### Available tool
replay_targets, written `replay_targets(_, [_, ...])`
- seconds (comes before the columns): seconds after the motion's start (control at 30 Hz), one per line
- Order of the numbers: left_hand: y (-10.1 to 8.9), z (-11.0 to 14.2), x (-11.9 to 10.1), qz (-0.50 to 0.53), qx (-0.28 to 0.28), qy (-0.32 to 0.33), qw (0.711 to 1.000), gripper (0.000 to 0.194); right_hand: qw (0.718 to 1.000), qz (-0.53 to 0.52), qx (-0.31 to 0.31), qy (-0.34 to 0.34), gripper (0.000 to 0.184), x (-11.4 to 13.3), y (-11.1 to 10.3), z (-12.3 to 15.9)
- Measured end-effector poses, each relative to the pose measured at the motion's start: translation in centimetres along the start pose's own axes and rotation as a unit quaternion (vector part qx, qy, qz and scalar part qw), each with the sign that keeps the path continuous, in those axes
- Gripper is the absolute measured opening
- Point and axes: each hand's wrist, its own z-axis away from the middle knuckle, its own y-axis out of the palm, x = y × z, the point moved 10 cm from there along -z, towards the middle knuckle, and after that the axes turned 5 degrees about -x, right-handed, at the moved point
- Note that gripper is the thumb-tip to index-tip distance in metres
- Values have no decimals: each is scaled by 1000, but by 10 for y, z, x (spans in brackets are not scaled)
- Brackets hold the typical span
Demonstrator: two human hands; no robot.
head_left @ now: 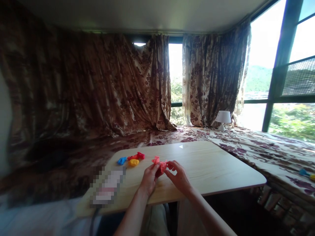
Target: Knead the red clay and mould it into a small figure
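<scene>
Above the near half of the table, my left hand (149, 177) is closed around a crumpled, thin red piece (162, 166); whether it is plastic, paper or cloth I cannot make out. My right hand (179, 177) pinches the right edge of the same piece between thumb and forefinger, its other fingers curled. Part of the red piece sticks up past the left thumb, and its lower part is hidden by the fingers. To the left on the table lie a blue bundle (122, 161), a yellow bundle (134, 163) and a red bundle (137, 156), close together.
The pale wooden table (221, 167) has rounded corners. A blurred-out object (108, 186) lies at its left, with a dark cable (93, 218) running down. Patterned fabric covers a ledge behind, where a white lamp (222, 118) stands. Blue and yellow items (305, 173) lie far right.
</scene>
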Motion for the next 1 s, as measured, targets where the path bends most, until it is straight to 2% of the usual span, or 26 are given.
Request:
replay_targets(0.23, [4,1,-3,-26,15,27,999,29,993,-59,7,99,18,-23,6,-1])
replay_targets(0.37, [4,1,-2,-41,12,28,999,31,987,-98,6,127,20,-30,7,0])
replay_targets(0.6, [2,2,-1,-55,-3,22,998,34,988,-96,-10,122,15,-33,4,2])
replay_targets(0.8, [-3,-3,-4,-50,-21,45,997,36,985,-110,-23,129,18,-33,2,0])
replay_targets(0.9, [-9,-3,-5,-44,-49,49,997,39,991,-95,-41,85,20,-21,-5,-1])
replay_targets(1.0, [-9,-1,-5,-49,-55,42,996,41,997,-72,-11,27,23,-5,-1,-1])
